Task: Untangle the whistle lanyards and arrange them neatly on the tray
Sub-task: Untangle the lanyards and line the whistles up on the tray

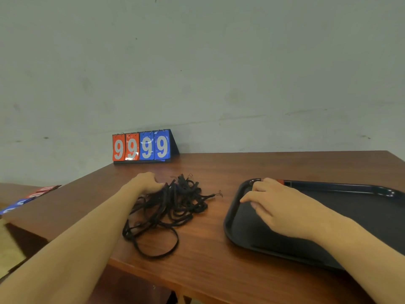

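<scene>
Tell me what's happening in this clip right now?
A person sits at a wooden table. The left hand grips the far edge of a tangled pile of black lanyards. The right hand rests inside the black tray near its far left corner. No lanyard is on the tray yet. A scoreboard reads 9999.

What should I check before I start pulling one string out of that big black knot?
1. Lanyards all on the table, none hanging off: ok.
2. Left hand on the pile: ok, it touches the far left edge; whether it grips a cord, cannot tell.
3. One loose end to start with: ok, a clip end sticks out on the right.
4. Tray close by: ok, right beside the pile.
5. Tray has free room: ok where it shows, though the right hand rests on it.
6. Whistles attached: cannot tell.
</scene>
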`<move>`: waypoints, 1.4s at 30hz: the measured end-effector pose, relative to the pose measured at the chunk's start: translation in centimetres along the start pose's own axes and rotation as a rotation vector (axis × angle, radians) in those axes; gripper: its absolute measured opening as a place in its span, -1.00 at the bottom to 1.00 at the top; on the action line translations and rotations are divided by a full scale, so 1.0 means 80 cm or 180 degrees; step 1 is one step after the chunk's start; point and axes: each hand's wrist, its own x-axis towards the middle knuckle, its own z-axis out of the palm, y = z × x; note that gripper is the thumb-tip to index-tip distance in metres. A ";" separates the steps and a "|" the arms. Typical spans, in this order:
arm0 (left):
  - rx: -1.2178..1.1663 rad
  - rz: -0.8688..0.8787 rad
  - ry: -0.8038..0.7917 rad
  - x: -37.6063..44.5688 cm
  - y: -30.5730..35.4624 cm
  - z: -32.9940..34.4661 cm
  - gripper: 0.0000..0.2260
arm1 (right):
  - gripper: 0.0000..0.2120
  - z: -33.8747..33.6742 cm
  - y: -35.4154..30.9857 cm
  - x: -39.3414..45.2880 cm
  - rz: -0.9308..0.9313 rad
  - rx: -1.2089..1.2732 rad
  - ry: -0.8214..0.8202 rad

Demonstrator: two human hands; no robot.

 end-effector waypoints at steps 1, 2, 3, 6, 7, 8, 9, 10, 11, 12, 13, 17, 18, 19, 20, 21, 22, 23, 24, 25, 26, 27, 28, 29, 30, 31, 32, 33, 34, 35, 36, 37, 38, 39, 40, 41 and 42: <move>-0.0018 0.0028 -0.0040 -0.003 0.006 0.000 -0.68 | -0.65 0.000 0.002 0.000 0.0001 -0.0010 0.0013; -0.0055 0.0032 -0.0077 -0.004 0.010 -0.001 -0.76 | -0.65 0.000 0.003 0.000 0.0001 -0.0021 0.0022; -0.0137 0.0037 -0.0110 -0.004 0.012 -0.001 -0.85 | -0.65 0.000 0.004 0.001 0.0002 -0.0030 0.0023; -0.0454 0.0178 -0.0142 -0.016 0.015 -0.003 -0.89 | -0.65 0.001 0.005 0.000 -0.0016 -0.0044 0.0002; -0.0487 0.0285 -0.0117 -0.019 0.016 -0.004 -0.84 | -0.65 0.000 0.005 0.000 -0.0022 -0.0034 0.0005; -0.0509 0.0400 -0.0127 -0.024 0.017 -0.003 -0.80 | -0.65 -0.001 0.005 -0.001 -0.0024 -0.0021 0.0000; -0.0539 0.0529 -0.0189 -0.031 0.018 -0.001 -0.77 | -0.66 -0.002 0.005 -0.001 -0.0028 -0.0005 -0.0009; -0.0571 0.0646 -0.0289 -0.037 0.019 0.001 -0.74 | -0.66 -0.003 0.006 -0.001 -0.0033 0.0011 -0.0026; -0.0566 0.0766 -0.0361 -0.044 0.018 0.004 -0.72 | -0.67 -0.003 0.005 -0.001 -0.0044 0.0014 -0.0031; -0.0512 0.0877 -0.0344 -0.050 0.016 0.005 -0.69 | -0.67 -0.004 0.006 -0.002 -0.0046 -0.0007 -0.0023; -0.0451 0.0970 -0.0230 -0.056 0.012 0.004 -0.67 | -0.66 -0.005 0.006 -0.003 -0.0036 -0.0041 0.0016; -0.0488 0.1049 0.0726 -0.071 -0.031 -0.010 -0.70 | -0.67 -0.014 -0.002 0.002 0.0101 -0.0245 0.0222; -0.0492 0.1022 0.0925 -0.073 -0.046 -0.011 -0.72 | -0.68 -0.017 -0.009 0.009 0.0122 -0.0288 0.0265; -0.0462 0.0975 0.1082 -0.075 -0.061 -0.009 -0.73 | -0.68 -0.020 -0.020 0.020 0.0121 -0.0277 0.0297; -0.0435 0.0889 0.1184 -0.077 -0.075 -0.006 -0.74 | -0.69 -0.022 -0.035 0.035 0.0108 -0.0207 0.0306; -0.0450 0.0766 0.1256 -0.079 -0.089 -0.001 -0.75 | -0.71 -0.022 -0.051 0.054 0.0074 -0.0102 0.0299; -0.0544 0.0624 0.1304 -0.082 -0.101 0.006 -0.75 | -0.72 -0.020 -0.068 0.077 0.0044 0.0014 0.0269; -0.0704 0.0476 0.1341 -0.084 -0.112 0.012 -0.75 | -0.72 -0.017 -0.085 0.102 0.0031 0.0129 0.0228; -0.0908 0.0331 0.1380 -0.087 -0.120 0.019 -0.75 | -0.73 -0.013 -0.102 0.128 0.0027 0.0233 0.0194; -0.1130 0.0201 0.1408 -0.088 -0.128 0.027 -0.76 | -0.73 -0.007 -0.118 0.154 0.0009 0.0296 0.0183; -0.1370 0.0092 0.1425 -0.089 -0.134 0.034 -0.76 | -0.73 0.000 -0.132 0.180 -0.0024 0.0313 0.0182; -0.1570 0.0021 0.1422 -0.088 -0.139 0.041 -0.78 | -0.73 0.007 -0.144 0.203 -0.0056 0.0304 0.0147; -0.1706 0.0006 0.1435 -0.088 -0.142 0.048 -0.79 | -0.73 0.016 -0.155 0.224 -0.0073 0.0295 0.0061; -0.1779 -0.0004 0.1429 -0.086 -0.145 0.052 -0.80 | -0.72 0.026 -0.163 0.243 -0.0068 0.0271 -0.0078; -0.1816 -0.0007 0.1405 -0.084 -0.146 0.054 -0.80 | -0.71 0.036 -0.168 0.259 -0.0044 0.0195 -0.0267; -0.1826 -0.0011 0.1371 -0.082 -0.146 0.055 -0.80 | -0.68 0.046 -0.172 0.272 -0.0003 0.0078 -0.0479; -0.1865 -0.0003 0.1335 -0.082 -0.146 0.055 -0.79 | -0.65 0.055 -0.174 0.281 0.0067 -0.0045 -0.0695; -0.1930 0.0015 0.1305 -0.082 -0.145 0.054 -0.78 | -0.62 0.062 -0.174 0.287 0.0159 -0.0121 -0.0878; -0.2013 0.0043 0.1301 -0.082 -0.145 0.053 -0.78 | -0.61 0.068 -0.173 0.290 0.0247 -0.0147 -0.1018; -0.2072 0.0065 0.1314 -0.082 -0.147 0.053 -0.78 | -0.63 0.073 -0.173 0.292 0.0300 -0.0158 -0.1097; -0.2133 0.0070 0.1330 -0.083 -0.148 0.052 -0.79 | -0.68 0.077 -0.172 0.292 0.0314 -0.0183 -0.1114; -0.2192 0.0079 0.1321 -0.083 -0.150 0.051 -0.78 | -0.73 0.079 -0.172 0.290 0.0309 -0.0225 -0.1077; -0.2259 0.0114 0.1294 -0.084 -0.151 0.051 -0.75 | -0.76 0.081 -0.172 0.289 0.0312 -0.0259 -0.1034; -0.2320 0.0155 0.1267 -0.085 -0.153 0.051 -0.71 | -0.77 0.082 -0.173 0.286 0.0326 -0.0272 -0.1015; -0.2385 0.0181 0.1253 -0.087 -0.154 0.050 -0.66 | -0.77 0.082 -0.173 0.284 0.0342 -0.0278 -0.1024; -0.2457 0.0172 0.1265 -0.089 -0.155 0.048 -0.61 | -0.77 0.081 -0.172 0.280 0.0361 -0.0277 -0.1046; -0.2554 0.0135 0.1309 -0.092 -0.156 0.046 -0.58 | -0.77 0.080 -0.173 0.277 0.0382 -0.0272 -0.1050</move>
